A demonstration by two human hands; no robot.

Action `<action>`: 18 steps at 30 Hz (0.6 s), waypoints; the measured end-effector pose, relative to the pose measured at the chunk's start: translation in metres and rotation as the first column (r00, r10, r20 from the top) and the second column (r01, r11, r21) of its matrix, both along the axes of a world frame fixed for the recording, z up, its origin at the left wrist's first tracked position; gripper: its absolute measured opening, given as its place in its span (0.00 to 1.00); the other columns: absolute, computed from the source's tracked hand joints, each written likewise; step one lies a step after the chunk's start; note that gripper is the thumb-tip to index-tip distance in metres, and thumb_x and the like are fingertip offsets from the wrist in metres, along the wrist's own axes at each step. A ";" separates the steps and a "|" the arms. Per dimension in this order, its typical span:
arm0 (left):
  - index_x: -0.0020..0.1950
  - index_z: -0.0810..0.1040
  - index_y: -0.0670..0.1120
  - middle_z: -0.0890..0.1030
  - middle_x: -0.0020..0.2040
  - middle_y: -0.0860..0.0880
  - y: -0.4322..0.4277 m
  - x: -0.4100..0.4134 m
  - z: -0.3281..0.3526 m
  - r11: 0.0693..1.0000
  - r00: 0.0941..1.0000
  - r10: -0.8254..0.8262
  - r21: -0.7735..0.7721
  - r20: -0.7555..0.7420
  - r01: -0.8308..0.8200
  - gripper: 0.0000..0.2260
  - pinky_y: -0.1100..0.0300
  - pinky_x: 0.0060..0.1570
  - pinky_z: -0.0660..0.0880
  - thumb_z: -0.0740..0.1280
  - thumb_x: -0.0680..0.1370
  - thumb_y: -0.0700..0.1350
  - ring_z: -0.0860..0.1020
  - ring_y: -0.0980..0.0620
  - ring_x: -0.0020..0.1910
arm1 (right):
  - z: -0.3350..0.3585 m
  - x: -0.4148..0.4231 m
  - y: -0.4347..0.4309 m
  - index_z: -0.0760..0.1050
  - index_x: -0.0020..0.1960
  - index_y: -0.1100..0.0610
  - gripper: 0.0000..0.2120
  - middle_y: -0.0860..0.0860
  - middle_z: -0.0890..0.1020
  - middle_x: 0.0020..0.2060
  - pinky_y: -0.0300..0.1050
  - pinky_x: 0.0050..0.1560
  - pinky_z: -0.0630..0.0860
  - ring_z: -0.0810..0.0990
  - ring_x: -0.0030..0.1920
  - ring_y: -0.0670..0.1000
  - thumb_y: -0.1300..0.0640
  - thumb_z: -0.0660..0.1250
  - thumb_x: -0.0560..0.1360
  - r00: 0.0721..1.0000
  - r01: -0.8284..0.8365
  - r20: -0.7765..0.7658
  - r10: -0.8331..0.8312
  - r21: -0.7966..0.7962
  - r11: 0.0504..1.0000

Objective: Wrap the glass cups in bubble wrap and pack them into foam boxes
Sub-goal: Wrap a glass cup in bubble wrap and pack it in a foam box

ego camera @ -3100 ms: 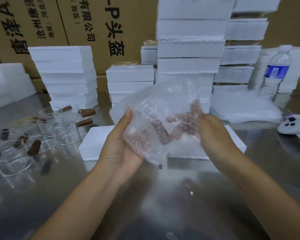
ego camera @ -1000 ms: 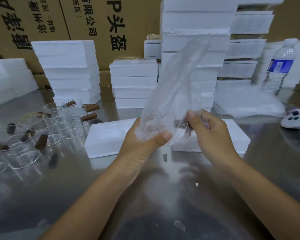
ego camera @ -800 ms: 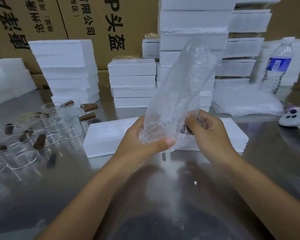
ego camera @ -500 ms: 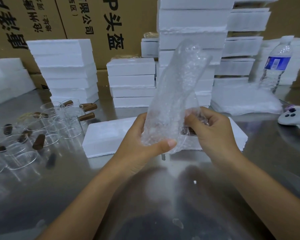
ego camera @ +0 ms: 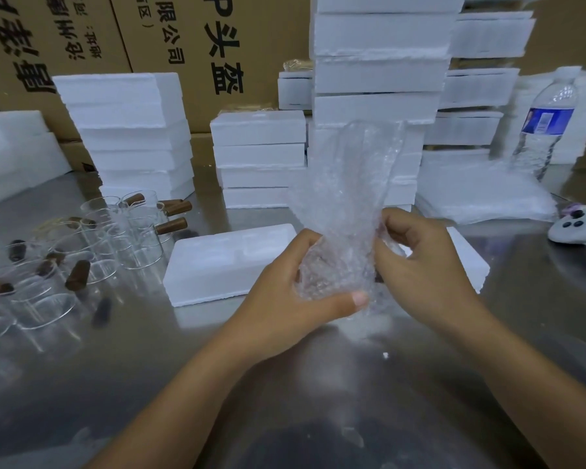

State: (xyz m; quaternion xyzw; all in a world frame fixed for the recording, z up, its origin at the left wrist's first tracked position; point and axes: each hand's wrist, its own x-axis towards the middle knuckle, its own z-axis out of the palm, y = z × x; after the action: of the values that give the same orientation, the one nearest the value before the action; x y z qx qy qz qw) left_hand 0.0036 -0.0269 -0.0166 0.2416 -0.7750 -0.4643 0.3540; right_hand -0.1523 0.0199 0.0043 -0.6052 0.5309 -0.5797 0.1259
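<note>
Above the steel table I hold a roll of clear bubble wrap (ego camera: 349, 198) that stands upright with its loose end pointing up. My left hand (ego camera: 295, 296) grips its lower part, thumb across the front. My right hand (ego camera: 420, 262) pinches the wrap's right edge with curled fingers. A glass cup seems to sit inside the wrapped bottom; only a dark bit of handle shows. Just behind my hands lies a flat white foam box (ego camera: 224, 262). Several bare glass cups with brown wooden handles (ego camera: 115, 238) stand at the left.
Stacks of white foam boxes (ego camera: 379, 72) rise at the back, with more stacks (ego camera: 129, 130) at the left. A pile of bubble wrap sheets (ego camera: 481, 194), a water bottle (ego camera: 545, 123) and a white controller (ego camera: 575, 228) are at the right. Cardboard cartons (ego camera: 170, 38) form the back wall.
The spread-out sheet has been rolled into a narrow upright tube. In the last half second my right hand's fingers curled further into the wrap's right edge; my left hand keeps its grip.
</note>
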 end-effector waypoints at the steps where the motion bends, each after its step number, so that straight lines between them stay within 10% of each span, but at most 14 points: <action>1: 0.57 0.71 0.65 0.78 0.55 0.65 -0.001 0.000 -0.001 1.000 1.000 0.009 -0.003 -0.003 -0.009 0.20 0.74 0.47 0.74 0.74 0.70 0.56 0.77 0.66 0.54 | 0.000 0.000 0.001 0.74 0.30 0.46 0.19 0.41 0.75 0.30 0.34 0.36 0.70 0.73 0.33 0.42 0.62 0.62 0.76 0.999 -0.028 -0.033 0.028 0.013 1.000; 8: 0.61 0.60 0.70 0.75 0.54 0.70 0.001 -0.001 0.000 0.998 0.999 0.040 -0.046 -0.019 -0.041 0.33 0.73 0.45 0.74 0.77 0.68 0.50 0.78 0.67 0.52 | 0.002 -0.001 0.002 0.76 0.36 0.45 0.11 0.37 0.78 0.39 0.28 0.39 0.70 0.77 0.41 0.37 0.54 0.57 0.71 0.988 -0.149 -0.030 0.155 0.131 0.980; 12: 0.60 0.63 0.72 0.74 0.57 0.68 0.006 -0.003 0.004 0.983 0.997 0.062 -0.178 0.047 -0.053 0.28 0.73 0.51 0.73 0.74 0.68 0.52 0.75 0.67 0.56 | 0.003 -0.008 -0.001 0.78 0.41 0.55 0.06 0.51 0.83 0.38 0.46 0.39 0.77 0.82 0.43 0.50 0.63 0.64 0.71 0.991 -0.118 -0.045 0.129 0.201 0.972; 18: 0.55 0.73 0.61 0.79 0.55 0.53 0.002 -0.005 0.002 0.990 0.994 0.107 -0.090 -0.031 -0.109 0.20 0.45 0.56 0.75 0.75 0.67 0.51 0.79 0.51 0.55 | 0.004 -0.005 -0.001 0.76 0.36 0.47 0.08 0.38 0.80 0.31 0.28 0.34 0.72 0.78 0.35 0.36 0.59 0.63 0.65 0.969 -0.190 0.166 0.183 0.030 0.981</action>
State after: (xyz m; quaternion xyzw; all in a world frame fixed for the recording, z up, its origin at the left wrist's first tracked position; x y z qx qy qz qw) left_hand -0.0014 -0.0248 -0.0150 0.2608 -0.7766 -0.4116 0.3993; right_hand -0.1576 0.0194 0.0079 -0.6000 0.4725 -0.6006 0.2365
